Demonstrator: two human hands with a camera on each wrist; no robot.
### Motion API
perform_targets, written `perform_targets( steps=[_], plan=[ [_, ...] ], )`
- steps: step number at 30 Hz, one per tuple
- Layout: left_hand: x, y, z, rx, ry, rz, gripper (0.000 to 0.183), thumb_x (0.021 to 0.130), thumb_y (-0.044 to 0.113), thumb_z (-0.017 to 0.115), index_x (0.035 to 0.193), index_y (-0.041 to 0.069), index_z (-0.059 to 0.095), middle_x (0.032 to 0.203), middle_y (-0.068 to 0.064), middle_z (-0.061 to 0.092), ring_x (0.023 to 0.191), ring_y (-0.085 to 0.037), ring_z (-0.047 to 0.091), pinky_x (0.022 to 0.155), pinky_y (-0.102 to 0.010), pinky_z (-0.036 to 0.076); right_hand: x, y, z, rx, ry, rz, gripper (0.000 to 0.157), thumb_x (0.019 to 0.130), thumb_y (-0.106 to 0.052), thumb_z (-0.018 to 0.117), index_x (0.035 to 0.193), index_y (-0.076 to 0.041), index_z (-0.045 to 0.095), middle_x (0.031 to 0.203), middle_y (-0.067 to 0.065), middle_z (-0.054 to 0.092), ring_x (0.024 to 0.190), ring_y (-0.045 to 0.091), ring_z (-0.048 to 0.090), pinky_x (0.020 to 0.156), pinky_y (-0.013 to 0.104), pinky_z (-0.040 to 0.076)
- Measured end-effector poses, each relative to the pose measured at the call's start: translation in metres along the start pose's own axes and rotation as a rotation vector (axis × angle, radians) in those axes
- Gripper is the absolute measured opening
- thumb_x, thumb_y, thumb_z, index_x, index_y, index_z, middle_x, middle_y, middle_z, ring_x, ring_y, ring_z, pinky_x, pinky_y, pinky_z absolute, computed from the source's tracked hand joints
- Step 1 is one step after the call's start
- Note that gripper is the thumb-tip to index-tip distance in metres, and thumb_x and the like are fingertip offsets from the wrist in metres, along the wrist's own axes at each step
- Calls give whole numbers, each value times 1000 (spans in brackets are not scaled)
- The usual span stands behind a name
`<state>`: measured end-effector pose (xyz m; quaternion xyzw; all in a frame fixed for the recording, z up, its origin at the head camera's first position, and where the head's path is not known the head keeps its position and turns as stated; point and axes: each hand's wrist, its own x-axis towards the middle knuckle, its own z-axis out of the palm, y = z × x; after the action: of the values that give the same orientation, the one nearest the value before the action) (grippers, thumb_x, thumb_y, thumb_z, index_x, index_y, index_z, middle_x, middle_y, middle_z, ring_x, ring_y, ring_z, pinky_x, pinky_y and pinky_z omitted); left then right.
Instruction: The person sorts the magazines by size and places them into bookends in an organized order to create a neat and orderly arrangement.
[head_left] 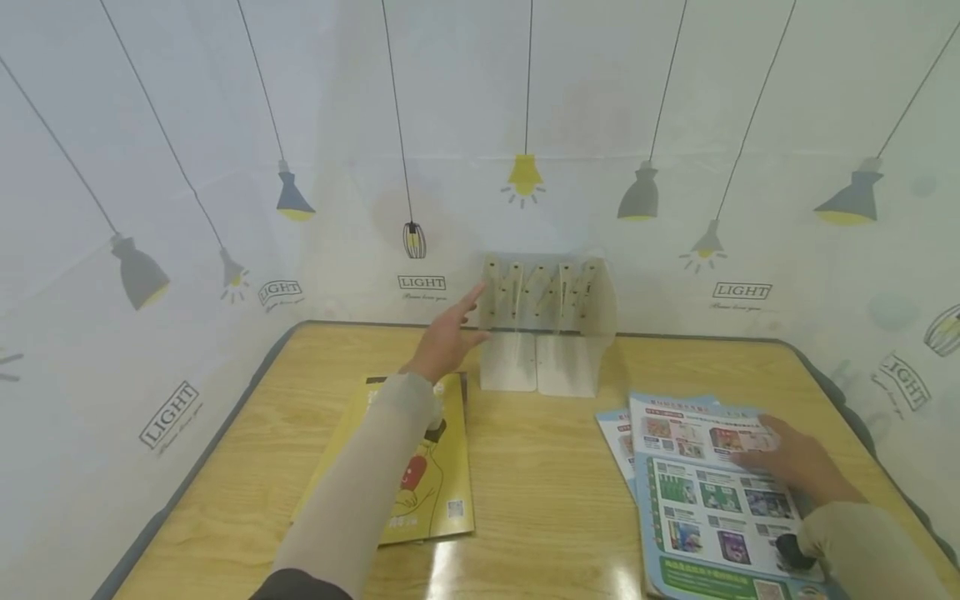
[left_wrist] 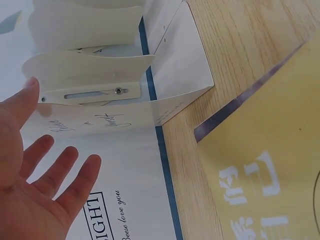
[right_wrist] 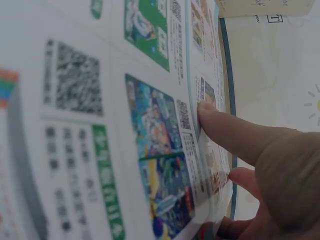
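Observation:
My left hand (head_left: 444, 340) reaches to the left side of a cream desktop file rack (head_left: 567, 367) with upright dividers. In the left wrist view its fingers (left_wrist: 80, 172) are spread and hold nothing, and the thumb overlaps the rack's outer panel. A yellow booklet (head_left: 450, 433) lies under my left forearm, partly hidden by the sleeve. On the right, my right hand (head_left: 802, 462) grips the right edge of a blue-and-white magazine (head_left: 720, 500). Its thumb presses on the printed cover in the right wrist view, with the other fingers along the edge. Another blue-bordered magazine (head_left: 617, 437) sticks out beneath.
The wooden table (head_left: 547, 475) has a dark rim and meets a white wall covering (head_left: 465, 83) printed with hanging lamps. The rack stands at the table's back edge against that covering. Bare wood separates the yellow booklet from the magazines.

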<state>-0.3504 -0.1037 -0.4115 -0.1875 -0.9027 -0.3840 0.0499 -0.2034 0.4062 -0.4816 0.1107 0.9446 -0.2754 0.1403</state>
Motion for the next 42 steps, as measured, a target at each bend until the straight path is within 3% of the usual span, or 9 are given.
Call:
perform_targets(
  steps=[9,14,17,20,24,27,29,36,42],
  plan=[
    [2,1,3,55,-16,-3,88,90,32,70,146,60,9,154,-1,36,132,-32,42,100,-54,42,-5,13,-8,211,-108,-4,118,79,-56,72,153,-2,-1,147,42,7,122,58,31,101,70,25],
    [2,2,3,100,-8,-13,87,90,34,69,147,59,9,153,-2,38,129,-31,45,91,-49,49,-8,15,-14,200,-112,-80,114,80,-54,72,153,-1,3,147,43,7,126,63,20,100,75,17],
    [2,3,2,100,-11,-18,87,90,34,69,147,60,9,153,-1,37,130,-30,44,94,-49,48,-8,19,-14,177,-98,-114,109,83,-53,70,153,0,5,145,44,13,121,60,31,97,71,27],
    [1,5,1,87,-17,-31,87,90,33,69,147,60,9,154,0,35,133,-30,41,102,-53,41,-8,24,-13,189,-91,-144,105,85,-49,69,154,-1,6,143,43,22,111,48,49,90,56,43],
    [1,7,-2,69,-35,-49,86,91,33,68,147,59,9,156,2,31,137,-29,36,106,-54,36,-12,29,-13,357,-160,-195,97,91,-32,68,155,-5,0,131,37,44,92,35,65,74,43,55],
    [0,10,-5,65,-45,-64,86,91,30,68,146,60,9,157,4,29,139,-28,33,109,-53,32,-17,30,-15,499,-239,-251,92,94,-18,64,154,-6,-5,122,27,56,91,36,67,73,45,58],
    [0,11,-7,70,-49,-70,86,92,29,67,146,61,8,157,4,29,139,-28,33,109,-53,31,-21,30,-18,533,-258,-282,88,96,-14,61,154,-6,-5,120,22,61,93,36,67,75,44,58],
    [0,12,-10,71,-55,-82,86,91,33,67,142,65,6,158,6,27,139,-27,32,109,-54,31,-32,20,-20,463,-156,-288,84,96,-25,62,156,-8,6,116,23,64,90,33,69,73,40,58],
    [-1,9,-9,61,-44,-78,87,91,30,68,142,65,7,157,4,29,138,-28,33,107,-54,34,-43,6,-22,369,-67,-302,86,95,-30,63,156,-8,8,125,30,57,90,27,69,73,39,57]
  ],
)
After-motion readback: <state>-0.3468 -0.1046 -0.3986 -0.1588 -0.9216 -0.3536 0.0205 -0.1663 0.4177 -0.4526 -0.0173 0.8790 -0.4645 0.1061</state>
